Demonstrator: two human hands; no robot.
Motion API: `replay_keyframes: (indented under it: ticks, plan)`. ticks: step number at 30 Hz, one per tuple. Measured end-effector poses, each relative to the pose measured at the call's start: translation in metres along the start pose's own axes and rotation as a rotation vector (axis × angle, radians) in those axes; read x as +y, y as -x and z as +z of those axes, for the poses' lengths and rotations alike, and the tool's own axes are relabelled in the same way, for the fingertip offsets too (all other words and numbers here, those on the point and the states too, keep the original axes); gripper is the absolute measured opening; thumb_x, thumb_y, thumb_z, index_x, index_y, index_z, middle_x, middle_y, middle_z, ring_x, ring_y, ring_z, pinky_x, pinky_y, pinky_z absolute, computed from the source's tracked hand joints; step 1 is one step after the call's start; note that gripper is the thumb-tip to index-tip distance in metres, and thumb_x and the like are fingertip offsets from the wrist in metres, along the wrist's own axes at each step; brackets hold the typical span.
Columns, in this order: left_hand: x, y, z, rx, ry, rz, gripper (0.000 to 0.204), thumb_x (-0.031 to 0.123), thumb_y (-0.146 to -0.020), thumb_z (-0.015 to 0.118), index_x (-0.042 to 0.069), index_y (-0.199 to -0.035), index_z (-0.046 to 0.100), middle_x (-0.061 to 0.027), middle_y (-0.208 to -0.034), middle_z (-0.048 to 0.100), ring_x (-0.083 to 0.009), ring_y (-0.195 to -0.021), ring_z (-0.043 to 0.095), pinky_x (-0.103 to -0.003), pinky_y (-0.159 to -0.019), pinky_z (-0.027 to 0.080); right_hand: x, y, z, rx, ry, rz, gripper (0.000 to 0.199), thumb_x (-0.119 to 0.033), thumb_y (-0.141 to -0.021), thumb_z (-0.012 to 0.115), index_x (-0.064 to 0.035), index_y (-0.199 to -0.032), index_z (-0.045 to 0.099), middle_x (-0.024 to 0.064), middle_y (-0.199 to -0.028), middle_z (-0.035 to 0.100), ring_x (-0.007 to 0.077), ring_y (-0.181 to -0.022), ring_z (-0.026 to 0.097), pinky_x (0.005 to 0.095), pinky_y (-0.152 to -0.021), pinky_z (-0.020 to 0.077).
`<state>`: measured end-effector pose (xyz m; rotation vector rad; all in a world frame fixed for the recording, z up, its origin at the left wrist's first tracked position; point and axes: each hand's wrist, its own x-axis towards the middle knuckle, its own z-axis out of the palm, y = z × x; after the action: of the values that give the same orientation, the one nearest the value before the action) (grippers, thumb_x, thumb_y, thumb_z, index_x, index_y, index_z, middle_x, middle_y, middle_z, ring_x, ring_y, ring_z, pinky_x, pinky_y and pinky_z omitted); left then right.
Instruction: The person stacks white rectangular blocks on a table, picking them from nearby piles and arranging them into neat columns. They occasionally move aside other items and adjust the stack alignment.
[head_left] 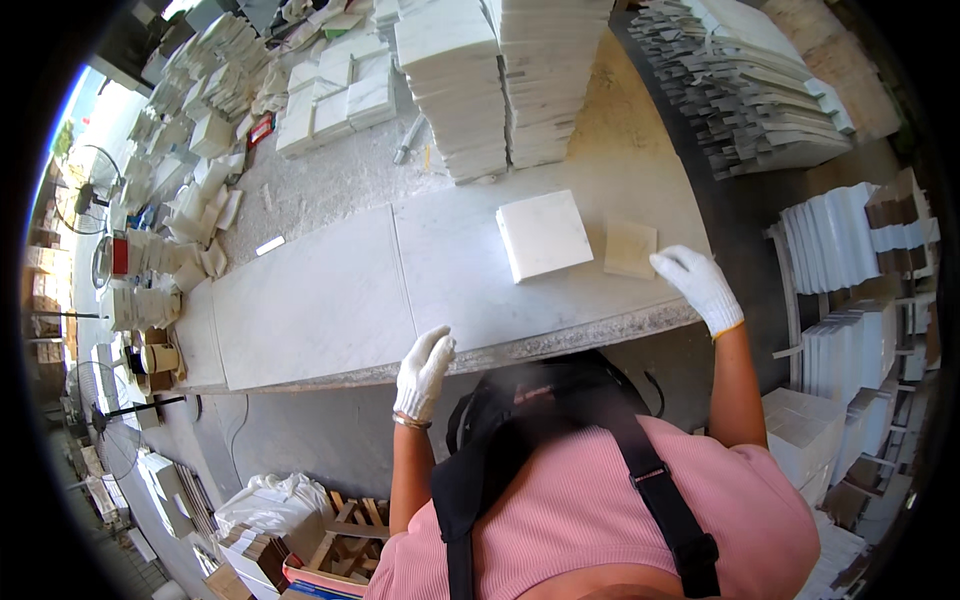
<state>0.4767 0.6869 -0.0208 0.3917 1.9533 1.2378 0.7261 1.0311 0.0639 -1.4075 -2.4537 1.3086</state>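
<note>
Gloves [718, 300], white and knitted, cover both hands. The right hand [697, 284] has its fingers bent beside the right edge of a thin tan square [631, 249]. I can't tell if its grip is apart or together, or if the fingertips touch the square. The left hand [424, 374] is by the near edge of the surface [310, 315], well apart from the square. Its grip is a little bit apart, with nothing in it.

The tan square lies flat on the right part of the surface. It looks plain and dull, like pale sand, with straight sides. Just left of it, with a small gap between, is a white block [546, 234]. The block is thicker, with a smooth, bright top, and it sits a bit turned. Its left side and near side show too.

The surface is pale stone with soft gray marks and a thin line across it. Its near edge is rough and speckled. Behind the white block, on the far side, tall piles of white tiles [450, 110] stand close together. A small white bar [270, 246] lies farther left. Off to the right, more white slabs [830, 240] lean in a row. A fan [100, 415] is on the near left.
</note>
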Motion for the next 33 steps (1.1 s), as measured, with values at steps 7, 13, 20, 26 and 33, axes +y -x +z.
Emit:
replay_keyframes:
  ticks: [7, 13, 20, 26, 33]
  plan:
    - [0.019, 0.013, 0.007, -0.289, -0.418, 0.109, 0.052, 0.046, -0.096, 0.055, 0.004, -0.126, 0.064, -0.017, -0.115, 0.069, -0.0276, -0.108, 0.066, -0.036, -0.095, 0.048, 0.077, 0.116, 0.025, 0.009, 0.126, 0.251, 0.048, -0.045, -0.085, 0.07, -0.0013, -0.106, 0.071, 0.0191, -0.099, 0.072, 0.0285, -0.095, 0.07, 0.0364, -0.084, 0.052]
    - [0.035, 0.021, 0.061, -0.632, -0.54, 0.195, 0.055, 0.051, -0.096, 0.05, 0.006, -0.125, 0.064, -0.0176, -0.12, 0.067, -0.0327, -0.112, 0.063, -0.038, -0.098, 0.047, 0.156, 0.185, 0.025, 0.098, -0.093, 0.348, 0.042, -0.036, -0.085, 0.072, 0.0004, -0.106, 0.07, 0.0154, -0.096, 0.073, 0.0231, -0.089, 0.069, 0.0341, -0.081, 0.0523]
    - [0.064, 0.059, 0.175, -0.771, -0.681, 0.332, 0.055, 0.052, -0.095, 0.05, 0.008, -0.125, 0.062, -0.0183, -0.118, 0.066, -0.0356, -0.11, 0.063, -0.041, -0.096, 0.047, 0.261, 0.25, -0.01, 0.129, -0.349, 0.496, 0.035, -0.031, -0.087, 0.072, 0.001, -0.102, 0.07, 0.0058, -0.081, 0.065, 0.0132, -0.069, 0.058, 0.0291, -0.064, 0.0477]
    - [0.102, 0.091, 0.333, -0.804, -0.759, 0.28, 0.056, 0.049, -0.093, 0.052, 0.003, -0.125, 0.062, -0.02, -0.122, 0.065, -0.0357, -0.116, 0.06, -0.04, -0.1, 0.045, 0.386, 0.305, -0.093, 0.308, -0.415, 0.465, 0.031, -0.029, -0.089, 0.071, -0.002, -0.104, 0.069, 0.0026, -0.082, 0.065, 0.0097, -0.069, 0.057, 0.0267, -0.061, 0.0446]
    - [0.163, 0.116, 0.53, -0.838, -0.769, 0.431, 0.058, 0.049, -0.093, 0.053, 0.001, -0.124, 0.063, -0.0213, -0.125, 0.064, -0.0369, -0.119, 0.058, -0.04, -0.102, 0.044, 0.509, 0.317, -0.224, 0.369, -0.383, 0.543, 0.048, -0.038, -0.088, 0.068, 0.0027, -0.115, 0.066, 0.0158, -0.106, 0.07, 0.0232, -0.098, 0.066, 0.0336, -0.085, 0.0493]
